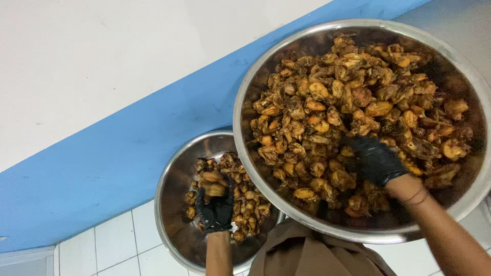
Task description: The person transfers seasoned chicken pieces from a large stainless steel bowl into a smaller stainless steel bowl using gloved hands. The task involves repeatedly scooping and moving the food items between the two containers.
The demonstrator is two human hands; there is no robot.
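A large steel bowl (245, 87) is heaped with browned, cooked meat pieces (332, 97). My right hand (376, 161), in a black glove, rests on the pile at the bowl's near side. Its fingers are curled in among the pieces, and the pile hides what they grip. A smaller steel bowl (171, 189) sits lower and to the left, partly under the large bowl's rim, with a shallower layer of the same meat (250, 202). My left hand (216, 208), also in a black glove, is over this small bowl and holds one browned piece (214, 184) in its fingertips.
Behind both bowls a wall has a white upper part (102, 51) and a blue band (102, 168). White tiles (117, 245) show at the lower left. Brown cloth, apparently my clothing (312, 255), lies at the bottom centre, under the large bowl's near rim.
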